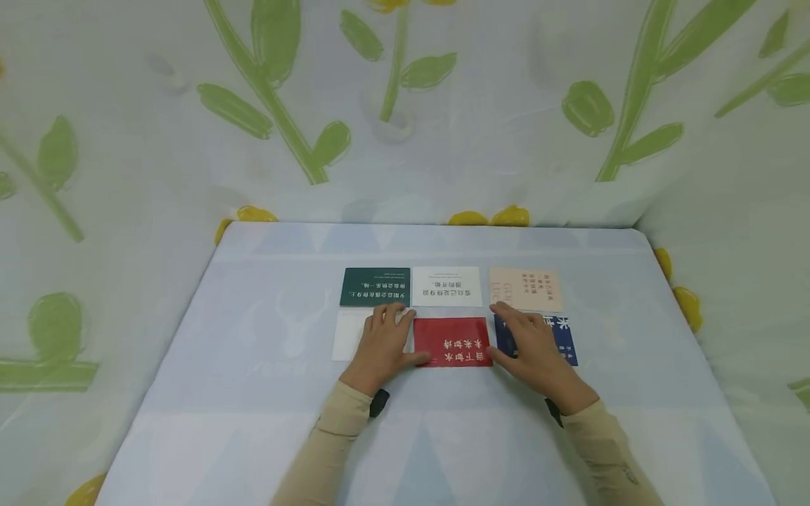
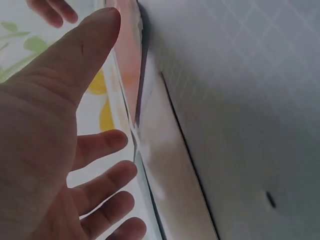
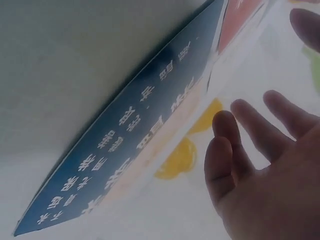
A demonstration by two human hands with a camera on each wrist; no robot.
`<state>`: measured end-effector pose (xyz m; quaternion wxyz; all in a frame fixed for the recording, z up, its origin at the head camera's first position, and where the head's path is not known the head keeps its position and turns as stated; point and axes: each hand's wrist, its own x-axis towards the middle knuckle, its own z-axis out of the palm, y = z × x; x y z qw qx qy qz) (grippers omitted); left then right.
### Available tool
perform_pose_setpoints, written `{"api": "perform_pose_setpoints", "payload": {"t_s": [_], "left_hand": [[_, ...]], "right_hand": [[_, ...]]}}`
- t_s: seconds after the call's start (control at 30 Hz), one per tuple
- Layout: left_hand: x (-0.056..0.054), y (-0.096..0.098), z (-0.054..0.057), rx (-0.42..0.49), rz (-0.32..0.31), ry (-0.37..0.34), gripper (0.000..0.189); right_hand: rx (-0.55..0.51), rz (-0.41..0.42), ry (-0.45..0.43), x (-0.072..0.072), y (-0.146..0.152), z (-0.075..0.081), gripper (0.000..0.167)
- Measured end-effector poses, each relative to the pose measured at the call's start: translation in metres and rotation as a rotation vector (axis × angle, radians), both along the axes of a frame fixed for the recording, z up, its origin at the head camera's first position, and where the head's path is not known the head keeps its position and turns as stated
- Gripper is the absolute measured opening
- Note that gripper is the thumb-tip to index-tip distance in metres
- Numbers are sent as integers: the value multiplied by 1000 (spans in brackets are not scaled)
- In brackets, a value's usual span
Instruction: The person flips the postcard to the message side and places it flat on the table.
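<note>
In the head view, a red card (image 1: pixel 452 337) with white lettering lies flat between the two hands. My left hand (image 1: pixel 382 348) spreads over a white card (image 1: pixel 345 336), its thumb at the red card's left edge. My right hand (image 1: pixel 534 351) is over a dark blue card (image 1: pixel 565 342), its thumb by the red card's right edge. Neither hand holds anything; the left wrist view shows relaxed fingers beside the white card (image 2: pixel 175 180), and the right wrist view shows the fingers apart from the blue card (image 3: pixel 135 105). My right hand hides much of the blue card.
Behind these lies a second row: a green card (image 1: pixel 375 284), a white lettered card (image 1: pixel 446 281) and a pale pink card (image 1: pixel 538 288). All lie on a pale patterned tabletop (image 1: pixel 253 365). A leaf-printed cloth (image 1: pixel 468 154) rises beyond the table's far edge.
</note>
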<state>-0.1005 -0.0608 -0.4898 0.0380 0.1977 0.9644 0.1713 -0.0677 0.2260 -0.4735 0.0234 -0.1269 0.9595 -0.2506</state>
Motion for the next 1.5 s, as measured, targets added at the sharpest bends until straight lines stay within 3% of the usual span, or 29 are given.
{"api": "perform_pose_setpoints", "payload": {"t_s": [0.27, 0.57, 0.9, 1.5], "left_hand": [[0, 5, -2, -44, -13, 6, 88], [0, 9, -5, -71, -28, 67, 86], [-2, 10, -2, -69, -23, 45, 85], [-1, 13, -2, -19, -2, 85, 88]], "right_hand": [[54, 18, -65, -6, -12, -3, 88], [83, 26, -73, -9, -14, -5, 87], [130, -4, -70, -14, -20, -5, 81], [54, -23, -67, -17, -19, -4, 72]]}}
